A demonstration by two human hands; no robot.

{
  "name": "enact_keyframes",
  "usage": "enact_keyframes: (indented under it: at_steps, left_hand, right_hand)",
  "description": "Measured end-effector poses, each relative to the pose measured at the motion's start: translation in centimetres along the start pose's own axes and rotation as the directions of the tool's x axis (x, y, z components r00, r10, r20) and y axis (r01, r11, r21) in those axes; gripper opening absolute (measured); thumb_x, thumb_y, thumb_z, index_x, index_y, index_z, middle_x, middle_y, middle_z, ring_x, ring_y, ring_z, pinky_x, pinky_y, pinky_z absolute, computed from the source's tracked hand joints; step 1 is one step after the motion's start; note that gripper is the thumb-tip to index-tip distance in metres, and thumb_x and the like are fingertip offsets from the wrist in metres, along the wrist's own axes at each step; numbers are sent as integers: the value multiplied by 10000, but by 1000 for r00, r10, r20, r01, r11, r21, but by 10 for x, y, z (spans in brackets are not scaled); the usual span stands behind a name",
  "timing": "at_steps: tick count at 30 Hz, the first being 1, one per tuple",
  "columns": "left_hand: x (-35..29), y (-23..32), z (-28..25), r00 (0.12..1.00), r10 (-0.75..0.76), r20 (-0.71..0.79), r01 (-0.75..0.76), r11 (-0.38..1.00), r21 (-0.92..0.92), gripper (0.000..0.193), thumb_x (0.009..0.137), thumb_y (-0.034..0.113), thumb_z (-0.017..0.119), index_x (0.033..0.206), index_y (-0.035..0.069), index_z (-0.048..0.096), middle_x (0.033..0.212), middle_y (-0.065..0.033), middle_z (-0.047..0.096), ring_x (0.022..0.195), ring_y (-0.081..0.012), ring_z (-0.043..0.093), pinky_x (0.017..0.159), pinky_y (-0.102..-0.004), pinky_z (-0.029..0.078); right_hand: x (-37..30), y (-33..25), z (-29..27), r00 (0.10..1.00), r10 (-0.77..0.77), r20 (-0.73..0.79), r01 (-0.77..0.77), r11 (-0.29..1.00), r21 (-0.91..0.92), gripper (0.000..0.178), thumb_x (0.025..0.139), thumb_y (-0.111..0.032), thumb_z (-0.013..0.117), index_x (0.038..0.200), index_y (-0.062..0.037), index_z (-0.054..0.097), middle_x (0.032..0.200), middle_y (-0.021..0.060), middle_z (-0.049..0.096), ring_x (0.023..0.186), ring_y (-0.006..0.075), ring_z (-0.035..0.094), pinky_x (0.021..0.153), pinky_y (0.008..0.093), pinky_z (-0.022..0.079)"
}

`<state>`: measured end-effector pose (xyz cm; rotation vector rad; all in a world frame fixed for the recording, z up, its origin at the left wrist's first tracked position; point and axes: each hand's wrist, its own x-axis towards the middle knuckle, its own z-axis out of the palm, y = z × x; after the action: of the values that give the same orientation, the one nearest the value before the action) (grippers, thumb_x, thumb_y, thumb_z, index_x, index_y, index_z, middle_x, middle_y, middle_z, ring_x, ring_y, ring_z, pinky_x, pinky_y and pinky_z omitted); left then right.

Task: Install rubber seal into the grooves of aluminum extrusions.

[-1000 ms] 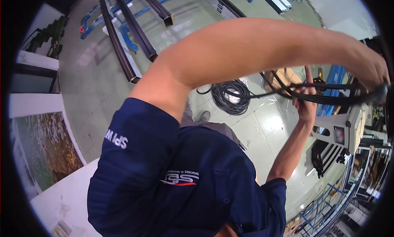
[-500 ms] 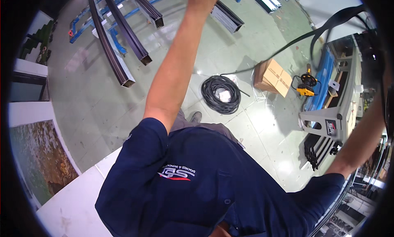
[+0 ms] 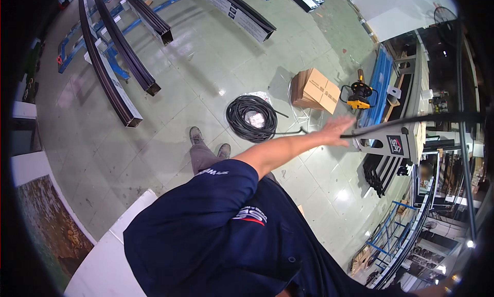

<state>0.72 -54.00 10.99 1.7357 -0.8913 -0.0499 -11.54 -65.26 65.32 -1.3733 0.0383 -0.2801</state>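
Note:
My left arm reaches across to the right, and my left hand (image 3: 337,130) is spread, fingers apart. Along its fingers runs a long black cord-like strip (image 3: 411,120); whether they touch is hard to tell. The strip seems to lead back to a loose black coil (image 3: 237,119) on the floor, which has clear plastic lying in its middle. Another dark length (image 3: 465,158) hangs down the right side. Of my right arm only a blurred patch of skin shows at the lower right edge; the hand is outside the picture.
Stacked flat cardboard (image 3: 315,91) stands beyond the coil, near a yellow-and-black reel (image 3: 361,95). A grey machine frame (image 3: 393,141) lies to the right, with blue profiles behind it. Dark profiles (image 3: 110,86) rest on blue stands at far left. A white surface (image 3: 110,256) is at lower left.
My left arm has swung from far ahead down and across to the right, to the strip. My right arm has dropped toward the lower right edge. The view has shifted.

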Motion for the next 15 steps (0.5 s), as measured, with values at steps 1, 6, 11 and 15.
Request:
enact_keyframes:
  at_steps: [1, 6, 11, 15]
  left_hand:
    - [2, 6, -1, 978, -117, 172, 141, 981, -135, 795, 749, 477, 782, 1370, 106, 453, 1314, -240, 506, 1265, -368, 483, 965, -520, 447]
    - [-73, -67, -26, 828, -357, 432, 432, 898, -87, 508, 892, 454, 645, 736, -27, 688, 721, -147, 700, 684, -252, 686, 699, -411, 529]
    - [-218, -29, -187, 567, -649, 507, 813, 539, -220, 483, 935, 425, 599, 779, -29, 654, 574, -136, 617, 494, -227, 615, 580, -372, 520]
    - [-269, 63, -271, 888, -365, 279, 440, 852, -285, 365, 890, 319, 690, 926, -29, 588, 745, -129, 606, 700, -179, 566, 633, -374, 442]
  right_hand:
    - [-29, 26, -29, 998, 55, -43, -55, 998, 23, 364, 973, -349, 465, 1041, 8, 473, 977, 129, 517, 856, 247, 524, 743, 361, 450]
    - [-128, 198, -131, 923, 381, -48, -368, 914, 170, 494, 976, -436, 436, 1161, 22, 442, 1097, 152, 519, 959, 268, 533, 824, 372, 449]
    - [-172, 367, -193, 723, 691, -10, -673, 707, 215, 634, 979, -522, 408, 1281, 35, 411, 1217, 176, 522, 1061, 288, 542, 904, 382, 447]
    - [-183, 467, -207, 493, 870, -16, -851, 486, 198, 750, 981, -592, 385, 1377, 46, 386, 1313, 195, 524, 1144, 305, 550, 969, 391, 446]
